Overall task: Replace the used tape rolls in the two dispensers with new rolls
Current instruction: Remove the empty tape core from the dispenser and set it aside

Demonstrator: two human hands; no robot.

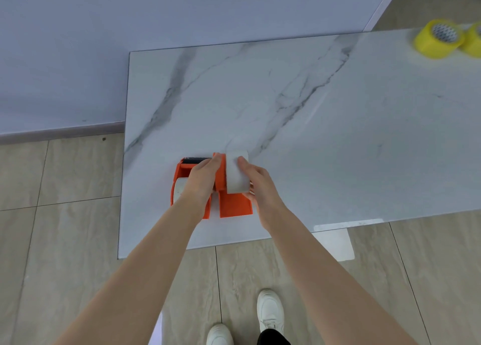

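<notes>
Two orange tape dispensers lie side by side near the front left corner of the marble table (325,136). The left dispenser (182,172) holds a whitish used roll (180,189) and shows its toothed blade at the far end. My left hand (204,179) lies across it, with fingers curled over the side of the right dispenser (234,205). My right hand (256,185) grips the whitish used roll (236,172) that sits in the right dispenser, fingers over its top. Two new yellow rolls (440,38) stand at the far right of the table.
The table's left edge stands close to a pale wall (130,19). Beige floor tiles (65,240) surround the table, and my white shoes (269,309) stand just below its front edge. A white table leg (335,243) shows under the front edge.
</notes>
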